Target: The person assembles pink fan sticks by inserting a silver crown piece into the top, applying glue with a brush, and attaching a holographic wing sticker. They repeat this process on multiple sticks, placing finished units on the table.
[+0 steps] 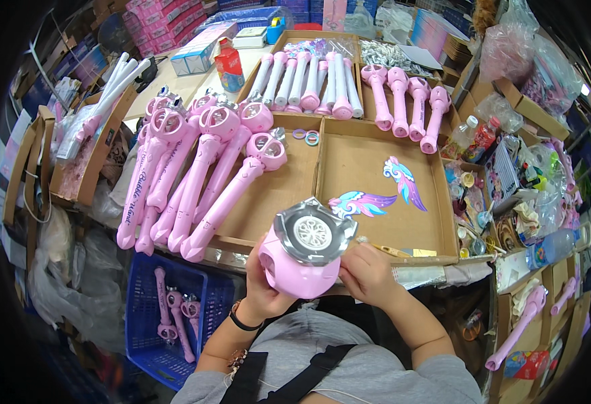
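Close in front of me, my left hand (266, 286) is wrapped round a pink toy wand (302, 279), whose head is tilted up toward me. A clear, crown-like rim with a white patterned disc tops that head. My right hand (369, 273) is closed at the wand's right side, fingertips pinched by the rim; what they grip, if anything, is too small to name. Just beyond, two wing-shaped pieces (363, 203) in blue, pink and purple lie in a cardboard tray (339, 151). Left of them, several pink wands (204, 161) are heaped across the tray's edge.
White-and-pink handles (302, 81) fill a box at the back, beside several pink wand bodies (398, 101). A blue crate (140, 316) with wands stands low on the left. Bottles (464, 138) and clutter crowd the right. A wooden-handled tool (393, 251) lies at the tray's front edge.
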Available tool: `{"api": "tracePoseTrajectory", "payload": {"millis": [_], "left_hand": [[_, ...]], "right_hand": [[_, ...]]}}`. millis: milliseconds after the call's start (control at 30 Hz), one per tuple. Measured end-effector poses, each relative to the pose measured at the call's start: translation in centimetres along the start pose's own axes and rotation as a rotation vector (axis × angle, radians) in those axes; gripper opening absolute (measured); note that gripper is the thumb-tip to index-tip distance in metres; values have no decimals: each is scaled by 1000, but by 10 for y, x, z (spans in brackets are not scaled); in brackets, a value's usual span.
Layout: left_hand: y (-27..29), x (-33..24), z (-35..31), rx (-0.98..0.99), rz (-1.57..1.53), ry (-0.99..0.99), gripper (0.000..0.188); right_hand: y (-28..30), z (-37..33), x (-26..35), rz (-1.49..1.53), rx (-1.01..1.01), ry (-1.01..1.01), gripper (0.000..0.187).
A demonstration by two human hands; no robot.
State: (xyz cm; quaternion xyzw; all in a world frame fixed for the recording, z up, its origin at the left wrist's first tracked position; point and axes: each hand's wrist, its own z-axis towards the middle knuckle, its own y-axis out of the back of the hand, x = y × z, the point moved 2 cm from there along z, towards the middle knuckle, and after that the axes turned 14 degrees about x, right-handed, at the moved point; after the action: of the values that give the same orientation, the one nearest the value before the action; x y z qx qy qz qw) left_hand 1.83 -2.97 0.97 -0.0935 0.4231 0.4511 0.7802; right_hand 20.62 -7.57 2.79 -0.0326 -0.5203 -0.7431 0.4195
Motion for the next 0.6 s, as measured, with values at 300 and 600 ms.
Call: {"api": "tracePoseTrajectory", "payload": {"millis": [300,600], "left_hand": [[16,4,0,205,-96,45,95],[29,22,51,-265,-718,288,71]], "right_hand": [[-30,-31,-4,1470,624,-709,31],[-107,-25,25,574,-124,-230,54]]}}
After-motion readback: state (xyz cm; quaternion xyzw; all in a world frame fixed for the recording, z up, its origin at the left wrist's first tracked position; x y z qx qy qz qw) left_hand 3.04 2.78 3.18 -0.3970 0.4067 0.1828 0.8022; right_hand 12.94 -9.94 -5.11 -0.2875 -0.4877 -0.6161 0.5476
